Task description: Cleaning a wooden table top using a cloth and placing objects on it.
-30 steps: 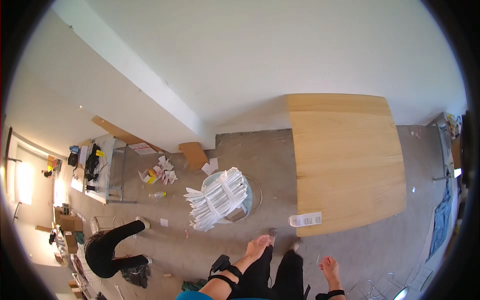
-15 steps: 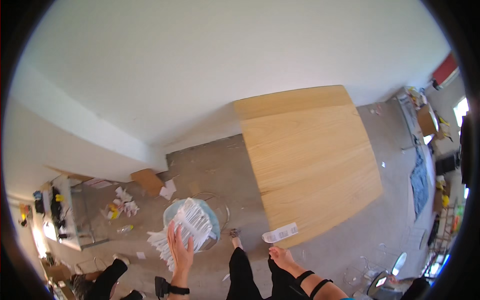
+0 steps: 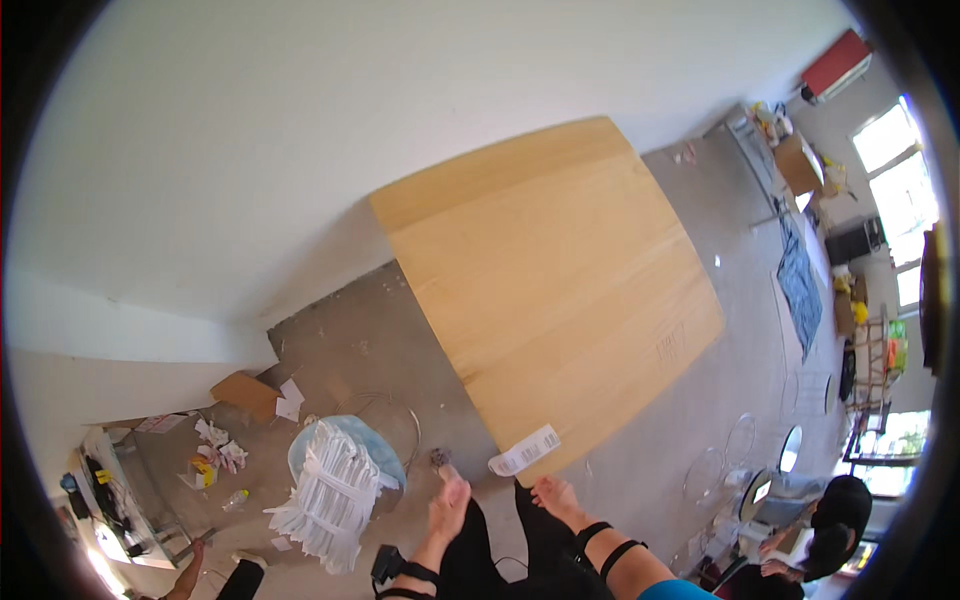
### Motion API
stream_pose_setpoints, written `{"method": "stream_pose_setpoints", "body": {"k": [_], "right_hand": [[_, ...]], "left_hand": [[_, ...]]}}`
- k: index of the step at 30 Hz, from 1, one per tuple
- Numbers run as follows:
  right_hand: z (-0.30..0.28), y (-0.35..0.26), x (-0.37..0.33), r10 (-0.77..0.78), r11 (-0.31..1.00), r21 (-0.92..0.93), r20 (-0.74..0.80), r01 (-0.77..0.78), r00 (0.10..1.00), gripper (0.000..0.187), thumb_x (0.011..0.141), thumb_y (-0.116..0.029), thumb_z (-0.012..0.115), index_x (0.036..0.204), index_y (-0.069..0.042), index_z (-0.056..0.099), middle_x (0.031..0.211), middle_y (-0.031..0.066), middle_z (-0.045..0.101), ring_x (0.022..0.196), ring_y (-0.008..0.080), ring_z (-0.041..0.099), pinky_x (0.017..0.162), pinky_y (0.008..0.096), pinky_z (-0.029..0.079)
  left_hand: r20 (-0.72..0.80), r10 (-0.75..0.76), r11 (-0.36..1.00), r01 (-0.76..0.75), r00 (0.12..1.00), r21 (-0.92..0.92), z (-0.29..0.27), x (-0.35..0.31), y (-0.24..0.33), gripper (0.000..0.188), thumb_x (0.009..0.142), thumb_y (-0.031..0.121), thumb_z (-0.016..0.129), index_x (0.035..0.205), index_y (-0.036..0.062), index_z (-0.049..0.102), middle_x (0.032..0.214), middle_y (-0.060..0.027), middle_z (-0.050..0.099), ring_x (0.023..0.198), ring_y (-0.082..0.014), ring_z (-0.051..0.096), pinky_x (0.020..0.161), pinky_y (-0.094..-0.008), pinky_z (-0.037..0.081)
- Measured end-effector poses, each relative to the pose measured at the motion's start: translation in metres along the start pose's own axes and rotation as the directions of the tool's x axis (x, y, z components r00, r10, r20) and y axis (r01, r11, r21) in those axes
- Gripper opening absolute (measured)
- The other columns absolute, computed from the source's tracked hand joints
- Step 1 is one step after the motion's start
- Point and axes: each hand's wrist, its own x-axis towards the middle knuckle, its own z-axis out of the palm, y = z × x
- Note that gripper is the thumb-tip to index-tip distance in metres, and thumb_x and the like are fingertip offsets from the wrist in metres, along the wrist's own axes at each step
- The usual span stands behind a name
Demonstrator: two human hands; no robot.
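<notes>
My left hand [image 3: 450, 508] is just right of the stool, its fingers drawn in; I cannot make out anything in them. Beside the near corner of a wooden tabletop [image 3: 560, 270], my right hand [image 3: 556, 497] has its fingers curled in a pinch, and what they hold, if anything, is too small to tell. A white paper strip [image 3: 527, 452] with dark printing lies on that corner, just above my right hand and overhanging the left edge. To the left, a thick tied bundle of white paper strips [image 3: 335, 490] rests on a stool with a light blue cover [image 3: 388, 462].
Crumpled paper [image 3: 222, 445] and a brown cardboard piece [image 3: 246, 394] lie on the floor at left. A person [image 3: 835, 530] sits at lower right near a round mirror [image 3: 790, 448]. Another person's arm [image 3: 188, 572] shows at lower left. A cluttered bench [image 3: 750, 150] stands along the far right.
My left hand has left the paper bundle and moved right, toward my right hand, its spread fingers now drawn in. The view has turned, so the tabletop appears further left.
</notes>
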Motion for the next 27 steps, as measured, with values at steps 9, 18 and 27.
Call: {"method": "stream_pose_setpoints", "body": {"k": [9,18,27], "right_hand": [[-0.061,0.024,0.022,0.147,0.987,0.06,-0.017,-0.146,0.989,0.028,0.091,-0.019,0.05,0.103,0.004,0.06,0.08,0.0104,0.066,0.065,0.0158,0.065,0.057,0.0266,0.053],[-0.112,0.052,0.033,0.124,0.951,0.287,-0.012,-0.115,0.992,0.026,0.092,-0.016,0.05,0.107,0.004,0.057,0.083,0.0102,0.065,0.064,0.0154,0.064,0.057,0.0258,0.052],[-0.122,0.079,0.029,0.179,0.945,0.275,0.018,-0.177,0.984,0.026,0.093,-0.017,0.05,0.106,0.003,0.057,0.083,0.0104,0.065,0.064,0.0157,0.064,0.058,0.0263,0.053]], "left_hand": [[-0.06,0.13,0.974,-0.116,0.99,0.195,0.02,0.076,0.017,0.062,0.082,0.034,0.066,0.131,0.0016,0.043,0.116,-0.0223,0.058,0.111,-0.0306,0.055,0.096,-0.0385,0.041],[0.149,0.021,0.927,-0.075,0.989,0.367,0.088,0.103,0.017,0.054,0.074,0.03,0.071,0.115,0.0023,0.051,0.101,-0.0164,0.065,0.095,-0.0334,0.061,0.08,-0.0385,0.047],[0.059,-0.117,0.775,0.054,0.991,0.63,0.103,0.101,0.03,0.035,0.074,0.031,0.071,0.099,0.0077,0.063,0.09,-0.0132,0.068,0.086,-0.0289,0.065,0.073,-0.0376,0.048]]}}
